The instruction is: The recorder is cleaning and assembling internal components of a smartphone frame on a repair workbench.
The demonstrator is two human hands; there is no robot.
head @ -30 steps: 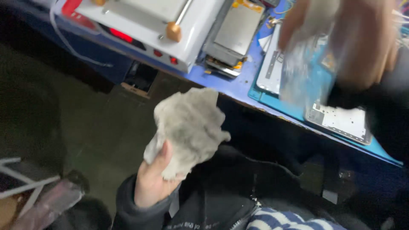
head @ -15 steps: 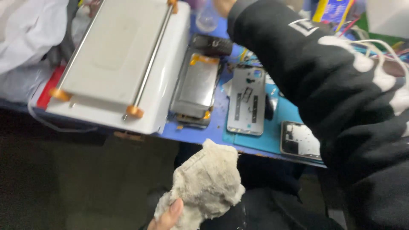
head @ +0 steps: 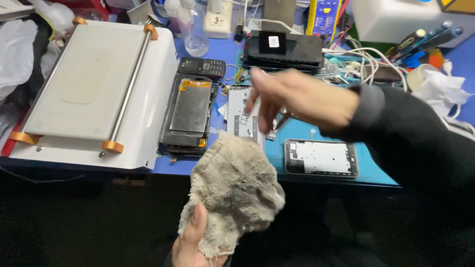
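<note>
My left hand (head: 190,244) is low at the bottom edge, gripping a crumpled grey cloth (head: 232,188) held up in front of the blue workbench (head: 217,163). My right hand (head: 297,99), in a dark sleeve, hovers blurred over a silver phone frame (head: 242,116), fingers spread and pointing down, nothing visibly in it. Left of that frame lies an opened phone body with a dark plate and orange tape (head: 189,113). Another phone frame (head: 320,158) rests on a teal mat (head: 376,175) below my right forearm.
A white machine with a flat grey plate and orange-tipped rods (head: 89,89) fills the left. Behind are a small keypad phone (head: 202,66), a black box (head: 284,48), a clear bottle (head: 195,34), tangled cables (head: 356,62), tools and crumpled tissue (head: 438,91) at right.
The view has swung up onto the bench. My right arm has drawn back from the far side, and its hand now hovers over the silver frame. The cloth stays in my left hand.
</note>
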